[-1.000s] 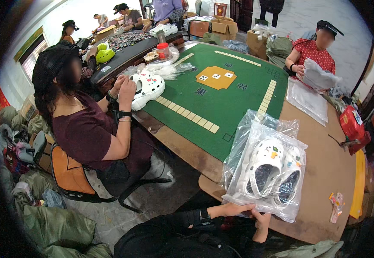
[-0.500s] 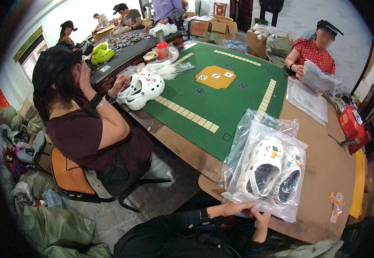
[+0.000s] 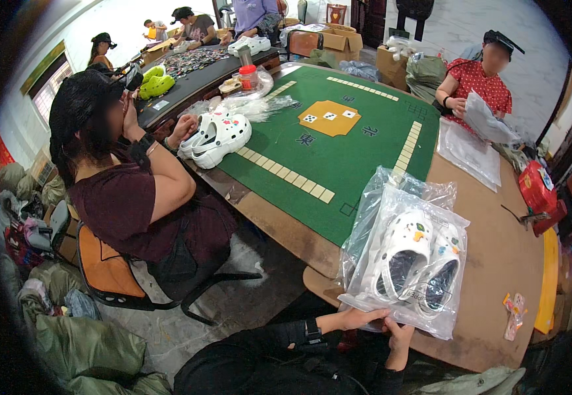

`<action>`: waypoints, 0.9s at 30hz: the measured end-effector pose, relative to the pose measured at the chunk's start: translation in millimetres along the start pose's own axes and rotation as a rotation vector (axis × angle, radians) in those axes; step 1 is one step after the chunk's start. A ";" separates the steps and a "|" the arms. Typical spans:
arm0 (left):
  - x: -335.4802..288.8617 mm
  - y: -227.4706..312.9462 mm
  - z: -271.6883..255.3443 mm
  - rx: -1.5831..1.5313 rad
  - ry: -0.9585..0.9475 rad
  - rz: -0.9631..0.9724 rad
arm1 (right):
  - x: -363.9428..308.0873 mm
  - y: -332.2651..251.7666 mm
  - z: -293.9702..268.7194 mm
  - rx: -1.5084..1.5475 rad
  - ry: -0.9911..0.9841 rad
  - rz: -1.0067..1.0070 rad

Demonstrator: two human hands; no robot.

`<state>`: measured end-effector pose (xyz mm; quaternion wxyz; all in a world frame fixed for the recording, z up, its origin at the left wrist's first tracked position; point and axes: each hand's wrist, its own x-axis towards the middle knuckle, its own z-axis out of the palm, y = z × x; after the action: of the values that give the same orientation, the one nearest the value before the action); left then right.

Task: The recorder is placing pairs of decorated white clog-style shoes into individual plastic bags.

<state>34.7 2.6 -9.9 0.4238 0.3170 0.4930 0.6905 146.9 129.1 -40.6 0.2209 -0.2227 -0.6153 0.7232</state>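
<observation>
A clear plastic bag (image 3: 381, 197) lies on the near side of the table with a pair of white clogs (image 3: 410, 242) inside, toes pointing away from me. Colourful charms dot the clogs' tops. At the bag's near edge, my left hand (image 3: 360, 318) pinches the plastic between thumb and fingers. Just right of it, my right hand (image 3: 399, 334) is also closed on the same edge, its fingertips partly hidden by the plastic. Both hands almost touch each other.
The table (image 3: 490, 263) carries a green mat (image 3: 299, 164) printed with tiles and dice. A seated person at left has white clogs (image 3: 219, 141) close to one hand. Across at right, a person in red handles a plastic bag (image 3: 487, 118). A small pink-orange packet (image 3: 515, 315) lies near the right edge.
My hands and the bagged clogs stay practically still. At right, the person in red has shifted the plastic bag slightly downward. The person at left has turned the head a little.
</observation>
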 end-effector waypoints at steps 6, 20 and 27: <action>-0.9 2.0 -1.2 -0.016 -0.031 0.012 | -0.2 -7.7 5.9 0.045 0.002 0.013; -3.3 11.3 -0.7 -0.031 -0.025 -0.073 | -2.4 -19.4 11.7 0.060 -0.042 0.055; -1.5 7.8 -1.9 -0.012 -0.051 -0.094 | -3.5 -22.2 15.5 0.086 0.010 0.051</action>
<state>31.6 -0.7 -3.1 0.4701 0.3082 0.4922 0.6646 141.5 118.0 -16.3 0.2150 -0.2322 -0.5766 0.7533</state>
